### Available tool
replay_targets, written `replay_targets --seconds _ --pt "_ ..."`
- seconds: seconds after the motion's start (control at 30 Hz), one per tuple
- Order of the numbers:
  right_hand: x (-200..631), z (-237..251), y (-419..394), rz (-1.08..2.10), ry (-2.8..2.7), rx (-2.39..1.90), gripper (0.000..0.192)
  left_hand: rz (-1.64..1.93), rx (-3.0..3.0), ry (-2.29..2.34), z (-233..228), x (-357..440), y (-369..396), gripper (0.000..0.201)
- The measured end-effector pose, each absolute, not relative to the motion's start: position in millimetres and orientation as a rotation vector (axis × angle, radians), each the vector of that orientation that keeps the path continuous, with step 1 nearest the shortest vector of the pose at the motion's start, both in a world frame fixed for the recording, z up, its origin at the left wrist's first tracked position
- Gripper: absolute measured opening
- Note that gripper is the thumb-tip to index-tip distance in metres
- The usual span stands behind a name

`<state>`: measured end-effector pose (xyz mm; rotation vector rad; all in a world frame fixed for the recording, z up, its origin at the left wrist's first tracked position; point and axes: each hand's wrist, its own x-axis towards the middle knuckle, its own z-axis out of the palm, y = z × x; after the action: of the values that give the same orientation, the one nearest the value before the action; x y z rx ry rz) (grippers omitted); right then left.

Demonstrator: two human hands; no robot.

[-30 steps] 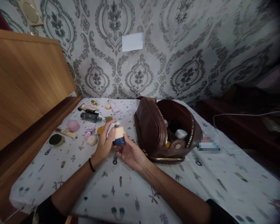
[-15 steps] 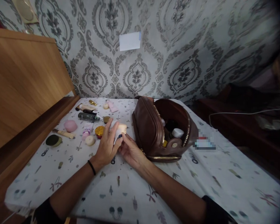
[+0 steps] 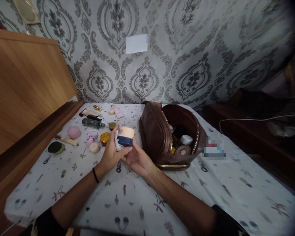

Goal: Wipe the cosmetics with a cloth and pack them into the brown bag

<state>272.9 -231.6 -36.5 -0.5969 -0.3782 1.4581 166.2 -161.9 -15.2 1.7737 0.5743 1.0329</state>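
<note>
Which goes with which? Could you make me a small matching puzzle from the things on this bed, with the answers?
Things:
1. jar
2. brown bag
3. pink puff
4. white paper

Places or states:
a. stuck on the wallpaper
b. lying near the wooden headboard
c. held between both hands
d. unzipped, with bottles inside

Pairs: 1-c, 2-d, 3-b, 4-a

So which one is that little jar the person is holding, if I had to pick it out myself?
Start at the open brown leather bag on the patterned sheet. Just left of it, both hands, left hand and right hand, lift the small round jar off the sheet. Unlike the cosmetics lying flat further left, it has a cream lid over a dark blue base.
</note>
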Motion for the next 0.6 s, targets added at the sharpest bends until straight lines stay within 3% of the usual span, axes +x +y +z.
replay_targets --seconds 0.3,0.6 --pt "271 -35 -231 1.395 -0.386 -0.661 0.038 0.904 1.628 0.458 -3 158 -148 0.066" --pt "275 -28 -232 1.097 -0.553 -0.893 0.051 0.766 2.125 0.405 13 145 -136 0.068"
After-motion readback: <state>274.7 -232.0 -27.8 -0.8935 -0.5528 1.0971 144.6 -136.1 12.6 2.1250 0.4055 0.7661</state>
